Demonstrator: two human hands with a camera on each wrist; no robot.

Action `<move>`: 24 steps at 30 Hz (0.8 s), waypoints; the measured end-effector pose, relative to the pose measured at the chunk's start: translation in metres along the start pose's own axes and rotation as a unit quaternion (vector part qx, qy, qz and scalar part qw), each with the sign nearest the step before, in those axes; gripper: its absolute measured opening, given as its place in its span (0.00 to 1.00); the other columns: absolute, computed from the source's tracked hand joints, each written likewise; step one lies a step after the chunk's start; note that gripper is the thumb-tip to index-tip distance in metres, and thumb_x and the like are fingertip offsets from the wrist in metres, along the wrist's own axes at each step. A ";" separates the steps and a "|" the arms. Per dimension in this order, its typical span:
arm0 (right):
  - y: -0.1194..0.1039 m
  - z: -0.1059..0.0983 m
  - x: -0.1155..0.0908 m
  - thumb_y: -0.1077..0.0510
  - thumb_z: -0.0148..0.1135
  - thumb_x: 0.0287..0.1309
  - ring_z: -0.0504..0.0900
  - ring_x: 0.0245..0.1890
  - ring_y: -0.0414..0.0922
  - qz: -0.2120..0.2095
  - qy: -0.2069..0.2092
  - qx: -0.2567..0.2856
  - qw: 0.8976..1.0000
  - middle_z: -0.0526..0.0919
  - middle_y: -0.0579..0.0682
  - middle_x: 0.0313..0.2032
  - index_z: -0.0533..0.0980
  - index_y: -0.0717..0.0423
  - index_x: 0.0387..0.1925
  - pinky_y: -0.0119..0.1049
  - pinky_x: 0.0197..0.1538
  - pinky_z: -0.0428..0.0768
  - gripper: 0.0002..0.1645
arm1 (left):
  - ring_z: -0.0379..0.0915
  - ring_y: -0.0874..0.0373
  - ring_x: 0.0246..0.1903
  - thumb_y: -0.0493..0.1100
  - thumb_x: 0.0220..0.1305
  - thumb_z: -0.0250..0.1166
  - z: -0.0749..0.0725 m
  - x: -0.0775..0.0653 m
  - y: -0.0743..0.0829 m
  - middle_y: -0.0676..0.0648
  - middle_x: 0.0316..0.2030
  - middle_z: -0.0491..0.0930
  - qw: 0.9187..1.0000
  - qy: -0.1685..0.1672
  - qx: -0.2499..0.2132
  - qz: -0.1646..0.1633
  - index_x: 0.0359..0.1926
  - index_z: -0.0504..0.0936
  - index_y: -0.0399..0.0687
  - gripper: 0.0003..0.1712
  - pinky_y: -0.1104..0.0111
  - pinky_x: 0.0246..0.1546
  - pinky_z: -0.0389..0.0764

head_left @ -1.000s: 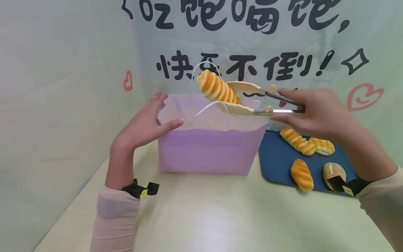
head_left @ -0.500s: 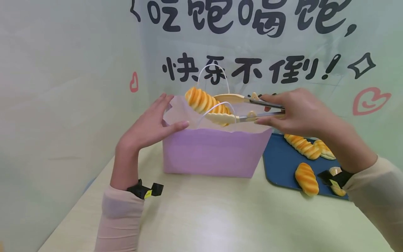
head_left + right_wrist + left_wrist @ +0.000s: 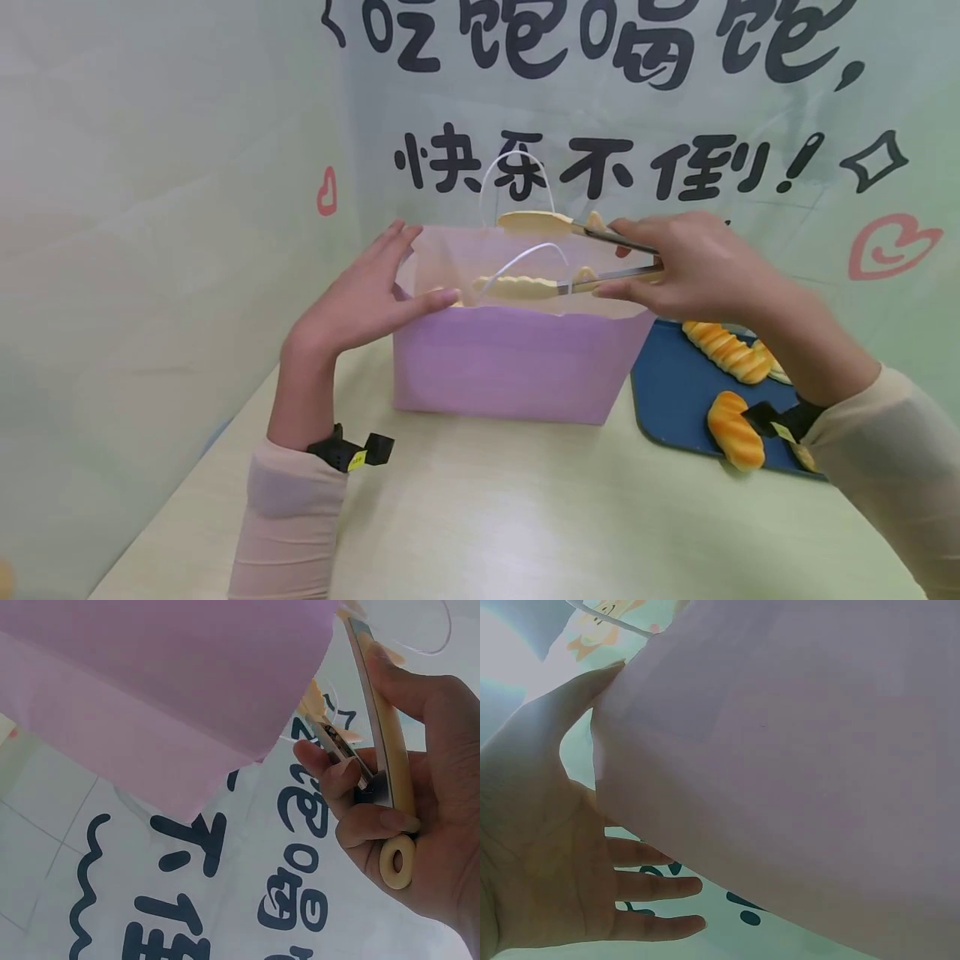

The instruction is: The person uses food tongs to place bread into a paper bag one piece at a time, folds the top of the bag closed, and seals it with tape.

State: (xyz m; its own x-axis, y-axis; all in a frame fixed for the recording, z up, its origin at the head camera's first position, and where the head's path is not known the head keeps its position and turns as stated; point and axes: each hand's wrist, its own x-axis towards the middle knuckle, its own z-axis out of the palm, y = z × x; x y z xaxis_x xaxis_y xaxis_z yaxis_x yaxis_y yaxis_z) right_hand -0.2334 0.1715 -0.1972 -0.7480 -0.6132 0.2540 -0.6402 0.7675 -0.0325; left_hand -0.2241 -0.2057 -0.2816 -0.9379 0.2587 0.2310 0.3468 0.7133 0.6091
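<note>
My left hand (image 3: pixel 363 292) lies along the left side of a purple paper bag (image 3: pixel 510 367), its thumb at the front rim. In the left wrist view the fingers (image 3: pixel 660 886) stretch out straight beside the bag. My right hand (image 3: pixel 697 262) grips metal tongs (image 3: pixel 536 222) with cream tips above the bag's right side. The tongs are spread apart, with no bread between their tips. One tip is inside the bag mouth, the other above it. A sliver of yellow bread (image 3: pixel 459 304) shows by the left thumb; the bag's front wall hides the rest of its contents.
A blue tray (image 3: pixel 667 400) to the right of the bag holds several breads, among them a long twisted bread (image 3: pixel 726 352) and an oval bread (image 3: pixel 735 432). My right forearm partly covers it. Thin white handles (image 3: pixel 517 154) stand up from the bag. A lettered wall sheet (image 3: pixel 600 100) hangs behind.
The tongs carried a ridged bread roll left and down into the bag, then spread and let it go. The roll dropped out of sight. My left hand stays at the bag.
</note>
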 end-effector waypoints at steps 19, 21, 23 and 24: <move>0.045 -0.015 -0.065 0.43 0.77 0.62 0.76 0.24 0.44 0.067 0.078 0.011 0.995 0.89 0.57 0.52 0.72 0.56 0.75 0.34 0.27 0.72 0.46 | 0.87 0.55 0.45 0.79 0.62 0.63 -0.001 0.004 0.009 0.49 0.85 0.38 1.000 -0.006 0.008 -0.002 0.86 0.51 0.56 0.62 0.44 0.75 0.61; 0.051 -0.016 -0.075 0.43 0.76 0.62 0.76 0.27 0.45 0.085 0.090 0.006 0.992 0.88 0.59 0.51 0.72 0.58 0.75 0.34 0.28 0.72 0.46 | 0.87 0.55 0.45 0.79 0.63 0.64 -0.002 0.002 0.009 0.49 0.85 0.38 1.000 -0.004 0.008 -0.005 0.85 0.52 0.55 0.62 0.44 0.75 0.62; 0.056 -0.016 -0.086 0.44 0.76 0.63 0.73 0.25 0.45 0.107 0.096 0.007 0.990 0.88 0.60 0.47 0.72 0.60 0.74 0.35 0.26 0.68 0.44 | 0.87 0.55 0.45 0.78 0.63 0.64 -0.003 0.000 0.009 0.49 0.85 0.38 1.000 -0.005 0.004 -0.007 0.85 0.53 0.55 0.61 0.44 0.75 0.63; 0.058 -0.016 -0.091 0.45 0.76 0.63 0.71 0.23 0.44 0.116 0.100 0.009 0.988 0.88 0.60 0.42 0.73 0.60 0.73 0.35 0.25 0.67 0.43 | 0.87 0.54 0.45 0.78 0.63 0.64 -0.004 -0.002 0.008 0.49 0.85 0.38 1.000 -0.005 0.002 -0.008 0.85 0.53 0.55 0.61 0.44 0.74 0.63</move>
State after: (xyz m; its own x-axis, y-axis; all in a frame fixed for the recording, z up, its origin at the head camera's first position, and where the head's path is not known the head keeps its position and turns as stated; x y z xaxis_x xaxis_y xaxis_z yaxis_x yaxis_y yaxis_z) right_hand -0.1995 0.2751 -0.2068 -0.8262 -0.3715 0.4235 -0.4606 0.8783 -0.1282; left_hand -0.2198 -0.2025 -0.2742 -0.9435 0.2541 0.2129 0.3314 0.7206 0.6089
